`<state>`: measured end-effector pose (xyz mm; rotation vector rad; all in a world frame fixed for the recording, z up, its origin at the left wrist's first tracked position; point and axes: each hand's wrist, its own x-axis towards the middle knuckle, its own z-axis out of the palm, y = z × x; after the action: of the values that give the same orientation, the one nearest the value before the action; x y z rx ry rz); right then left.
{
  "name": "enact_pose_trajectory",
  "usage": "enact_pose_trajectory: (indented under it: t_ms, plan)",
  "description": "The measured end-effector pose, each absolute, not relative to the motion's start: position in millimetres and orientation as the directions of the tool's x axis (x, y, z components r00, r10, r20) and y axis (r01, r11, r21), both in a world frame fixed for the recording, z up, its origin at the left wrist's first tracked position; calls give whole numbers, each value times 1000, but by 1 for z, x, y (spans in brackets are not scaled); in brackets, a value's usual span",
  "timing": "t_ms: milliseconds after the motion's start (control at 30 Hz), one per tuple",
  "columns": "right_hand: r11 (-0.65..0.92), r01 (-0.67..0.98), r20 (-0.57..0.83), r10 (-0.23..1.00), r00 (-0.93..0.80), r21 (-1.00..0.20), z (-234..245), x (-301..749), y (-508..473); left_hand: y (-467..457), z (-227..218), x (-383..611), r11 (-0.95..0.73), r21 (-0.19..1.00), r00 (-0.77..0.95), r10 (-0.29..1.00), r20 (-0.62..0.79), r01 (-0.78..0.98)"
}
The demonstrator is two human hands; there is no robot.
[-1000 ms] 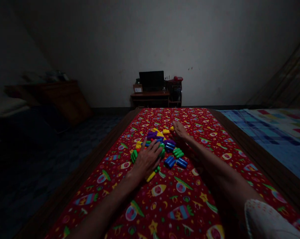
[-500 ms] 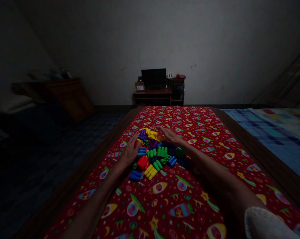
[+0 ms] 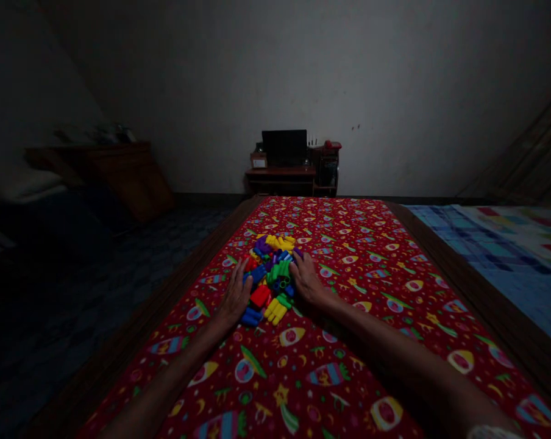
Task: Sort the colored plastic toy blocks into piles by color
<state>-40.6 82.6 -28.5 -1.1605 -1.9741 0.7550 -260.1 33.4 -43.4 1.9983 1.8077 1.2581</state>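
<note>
A pile of colourful plastic toy blocks (image 3: pixel 279 272) lies on a red patterned cloth (image 3: pixel 344 360). My left hand (image 3: pixel 236 294) rests along the pile's left side, fingers stretched out, touching blue and red pieces. On the opposite side my right hand (image 3: pixel 306 281) presses against the heap, its fingers extended beside green and purple pieces. Neither hand is wrapped round a block. Nearest to me are a yellow block (image 3: pixel 276 310), a red block (image 3: pixel 260 297) and a blue block (image 3: pixel 252 317). Yellow pieces (image 3: pixel 280 242) sit at the far end. My right palm hides part of the heap.
The cloth covers a long surface with dark brown edges (image 3: pixel 422 244). Beyond it stands a low desk (image 3: pixel 280 173) with a black monitor (image 3: pixel 284 147). Wooden furniture (image 3: pixel 129 180) is at the left, and blue checked bedding (image 3: pixel 476 244) lies at the right.
My right hand has moved left and towards me, pushing the right-hand blocks inward. The heap is narrower and more tightly bunched. My left hand has shifted slightly towards me.
</note>
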Motion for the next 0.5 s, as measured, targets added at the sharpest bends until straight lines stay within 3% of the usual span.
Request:
enact_pose_trajectory:
  t_ms: [167, 267, 400, 500]
  plan:
    - [484, 415, 366, 868, -334, -770, 2, -32, 95, 36, -38, -272, -232, 677, -154, 875, 458, 698]
    - [500, 558, 448, 861, -240, -663, -2, 49, 108, 48, -29, -284, -230, 714, -149, 893, 425, 662]
    - [346, 902, 403, 887, -225, -259, -42, 188, 111, 79, -11, -295, -195, 719, -112, 928, 355, 667]
    - [369, 928, 277, 887, -369, 55, -70, 263, 104, 102, -4, -296, -175, 690, -129, 922, 365, 702]
